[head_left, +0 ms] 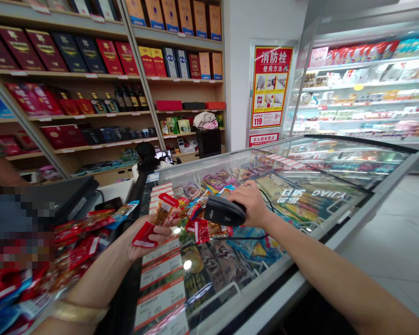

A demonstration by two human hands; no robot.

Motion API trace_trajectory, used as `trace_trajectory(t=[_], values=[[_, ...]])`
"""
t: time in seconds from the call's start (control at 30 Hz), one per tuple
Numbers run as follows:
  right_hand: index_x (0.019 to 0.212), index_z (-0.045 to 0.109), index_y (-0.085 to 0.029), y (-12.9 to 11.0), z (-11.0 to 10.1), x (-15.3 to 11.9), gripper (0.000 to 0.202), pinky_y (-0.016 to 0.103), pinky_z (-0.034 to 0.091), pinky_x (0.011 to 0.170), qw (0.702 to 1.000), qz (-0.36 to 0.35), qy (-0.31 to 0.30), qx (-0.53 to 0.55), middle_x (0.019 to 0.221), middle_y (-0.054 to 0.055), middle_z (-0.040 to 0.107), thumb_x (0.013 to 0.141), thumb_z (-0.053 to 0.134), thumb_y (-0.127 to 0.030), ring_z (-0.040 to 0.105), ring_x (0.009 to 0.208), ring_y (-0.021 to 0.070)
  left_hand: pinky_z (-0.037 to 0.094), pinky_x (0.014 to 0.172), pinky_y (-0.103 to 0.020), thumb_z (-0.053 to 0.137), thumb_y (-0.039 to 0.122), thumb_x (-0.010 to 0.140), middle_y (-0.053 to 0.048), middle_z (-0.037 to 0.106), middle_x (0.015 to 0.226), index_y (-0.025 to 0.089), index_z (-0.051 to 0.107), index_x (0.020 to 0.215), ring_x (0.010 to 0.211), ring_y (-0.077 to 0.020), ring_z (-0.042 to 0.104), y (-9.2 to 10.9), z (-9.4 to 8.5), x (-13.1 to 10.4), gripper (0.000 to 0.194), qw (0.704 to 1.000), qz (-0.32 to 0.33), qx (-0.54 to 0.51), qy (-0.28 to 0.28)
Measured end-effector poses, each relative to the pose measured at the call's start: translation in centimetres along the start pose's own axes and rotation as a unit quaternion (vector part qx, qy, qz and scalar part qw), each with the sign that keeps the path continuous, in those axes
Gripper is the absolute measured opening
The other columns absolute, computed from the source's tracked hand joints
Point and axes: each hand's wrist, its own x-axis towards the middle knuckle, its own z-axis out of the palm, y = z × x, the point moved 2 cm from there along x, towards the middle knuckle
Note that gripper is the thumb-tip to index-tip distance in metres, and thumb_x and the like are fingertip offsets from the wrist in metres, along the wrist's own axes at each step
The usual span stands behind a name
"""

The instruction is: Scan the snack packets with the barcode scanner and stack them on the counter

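Partly out of sight at a shop freezer (352, 228): the scanner (225, 211) shows its head, its grip covered by the right hand (253, 200).
The left hand (141, 232) hides part of the red snack packet (165, 204), whose print is too small to read; the price labels (160, 284) below are blurred. Coarse pixels mask a patch (17, 232) at left, obscuring part of the packet pile (80, 246), which the frame's edge also crops. Behind the counter (117, 190), a person (146, 158) shows little more than dark hair; at far left, another person's arm (7, 170) is cut off. Both the wall shelves (181, 37) and the lit display case (366, 83) run out of frame, the case's goods blurred.
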Motion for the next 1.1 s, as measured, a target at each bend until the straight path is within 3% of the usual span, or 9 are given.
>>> trace_trajectory(t=[0.13,0.37,0.5,0.6,0.7,0.8,1.0,1.07,1.1], values=[[0.095,0.065,-0.024,-0.3,-0.3,0.2,0.02,0.04,0.027,0.088,1.0,-0.017,-0.008,0.009,0.087,0.002,0.073,0.081,0.059,-0.037,0.063,0.082,0.0192,0.03,0.026,-0.013,0.038,0.007,0.089,-0.003,0.053,0.073,0.022,0.055,0.122,0.037,-0.0076,0.039,-0.2,-0.2,0.6,0.041,0.999,0.0,0.036,-0.002],[0.094,0.066,-0.025,-0.6,-0.3,0.4,0.018,0.04,0.027,0.087,0.999,-0.015,-0.039,0.005,0.087,0.003,0.074,0.082,0.057,-0.036,0.061,0.079,0.0191,0.029,0.026,-0.012,0.043,0.004,0.083,0.001,0.046,0.065,0.015,0.053,0.121,0.037,-0.0075,0.039,0.2,-0.6,0.7,0.041,0.998,-0.026,0.057,-0.016],[0.094,0.065,-0.024,-0.5,-0.3,0.3,0.018,0.04,0.027,0.086,0.999,-0.024,-0.024,0.009,0.088,0.003,0.074,0.084,0.056,-0.036,0.062,0.08,0.0187,0.027,0.027,-0.011,0.051,0.004,0.082,-0.003,0.058,0.073,0.015,0.058,0.108,0.038,-0.0058,0.04,-0.3,0.5,0.4,0.029,0.99,0.047,0.134,0.014],[0.096,0.064,-0.023,-0.3,-0.3,0.2,0.02,0.04,0.027,0.087,1.0,-0.023,-0.01,0.01,0.089,0.002,0.074,0.083,0.057,-0.036,0.064,0.083,0.0193,0.032,0.033,-0.012,0.064,0.007,0.077,0.0,0.059,0.067,0.016,0.059,0.09,0.041,-0.0059,0.043,-0.9,1.1,0.5,0.017,0.944,0.208,0.248,0.067],[0.097,0.063,-0.023,-0.1,-0.4,0.1,0.022,0.04,0.027,0.086,1.0,-0.021,-0.002,0.002,0.087,0.003,0.074,0.081,0.059,-0.038,0.064,0.083,0.0198,0.05,0.053,-0.02,0.077,0.018,0.068,-0.001,0.067,0.074,0.017,0.063,0.089,0.059,-0.0122,0.061,-1.0,1.1,1.2,0.024,0.85,0.363,0.369,0.096],[0.095,0.063,-0.022,-0.1,-0.6,0.2,0.019,0.038,0.027,0.083,0.999,-0.029,0.014,0.004,0.086,0.003,0.073,0.083,0.057,-0.035,0.064,0.079,0.0187,0.057,0.085,-0.037,0.068,0.033,0.074,-0.007,0.074,0.097,0.018,0.069,0.094,0.092,-0.0229,0.07,-0.5,1.0,1.6,0.024,0.719,0.406,0.558,0.087],[0.094,0.062,-0.021,-0.3,-0.8,0.3,0.017,0.038,0.028,0.083,0.999,-0.032,0.03,0.009,0.082,0.002,0.072,0.083,0.058,-0.034,0.063,0.075,0.0178,0.045,0.105,-0.057,0.051,0.029,0.083,-0.022,0.066,0.13,0.014,0.075,0.104,0.121,-0.0416,0.061,3.7,-0.4,-2.2,0.035,0.296,0.397,0.795,0.35],[0.094,0.063,-0.021,-0.3,-0.7,0.3,0.017,0.038,0.028,0.082,0.999,-0.03,0.028,0.008,0.081,0.002,0.072,0.083,0.058,-0.034,0.062,0.075,0.0178,0.046,0.098,-0.061,0.054,0.03,0.083,-0.026,0.066,0.128,0.013,0.074,0.104,0.119,-0.0465,0.061,5.3,-1.5,-4.0,0.034,0.244,0.338,0.801,0.43],[0.094,0.063,-0.022,-0.3,-0.7,0.3,0.017,0.038,0.028,0.082,0.999,-0.029,0.026,0.008,0.081,0.002,0.071,0.083,0.058,-0.034,0.062,0.076,0.018,0.047,0.095,-0.062,0.057,0.029,0.081,-0.027,0.068,0.123,0.012,0.075,0.1,0.115,-0.048,0.062,6.0,-2.1,-4.7,0.03,0.255,0.328,0.793,0.445]])
